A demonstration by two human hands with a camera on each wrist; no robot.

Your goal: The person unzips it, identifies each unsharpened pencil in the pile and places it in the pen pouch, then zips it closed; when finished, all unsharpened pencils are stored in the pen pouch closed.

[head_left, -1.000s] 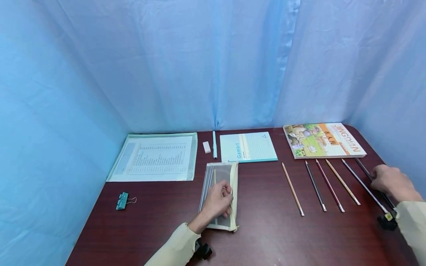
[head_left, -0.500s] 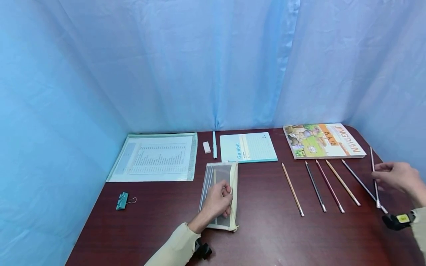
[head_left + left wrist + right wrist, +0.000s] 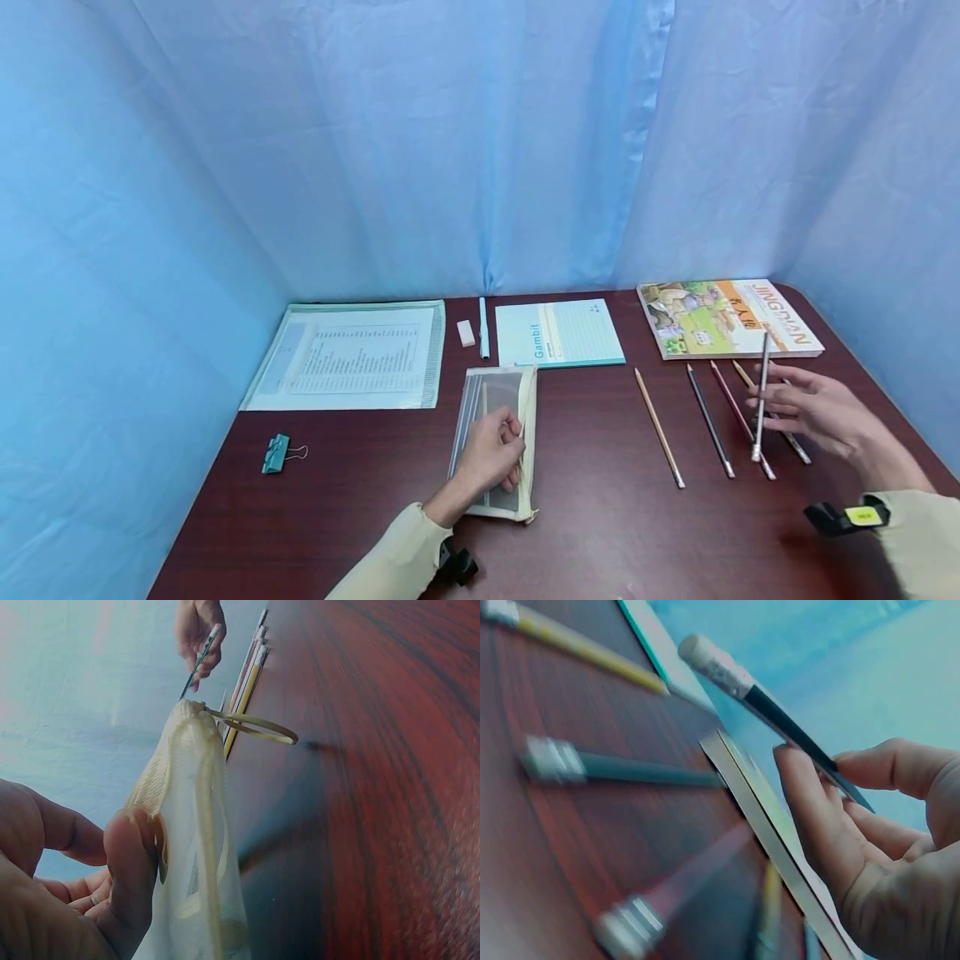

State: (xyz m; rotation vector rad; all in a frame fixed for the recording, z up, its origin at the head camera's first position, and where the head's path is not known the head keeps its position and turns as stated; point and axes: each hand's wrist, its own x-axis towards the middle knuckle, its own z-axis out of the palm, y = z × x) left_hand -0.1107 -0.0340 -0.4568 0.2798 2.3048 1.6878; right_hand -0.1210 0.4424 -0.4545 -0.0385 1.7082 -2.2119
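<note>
While the left hand (image 3: pixel 491 454) pinches the clear mesh zip pouch (image 3: pixel 495 433) open, the right hand (image 3: pixel 817 412) pinches a dark eraser-tipped pencil (image 3: pixel 761 400); steady aim would help.

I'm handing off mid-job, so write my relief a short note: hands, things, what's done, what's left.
Left hand: grips the open edge of the mesh pouch on the table.
Right hand: pinches a dark pencil, eraser end down, lifted above the row.
Pencils on the table: orange, black, red, yellow, partly behind the right hand; a fifth cannot be made out.
Done: one pencil lifted; a thin yellowish stick shows through the mesh, maybe a pencil.
Left, likely: put the held pencil in the pouch, then the rest.
</note>
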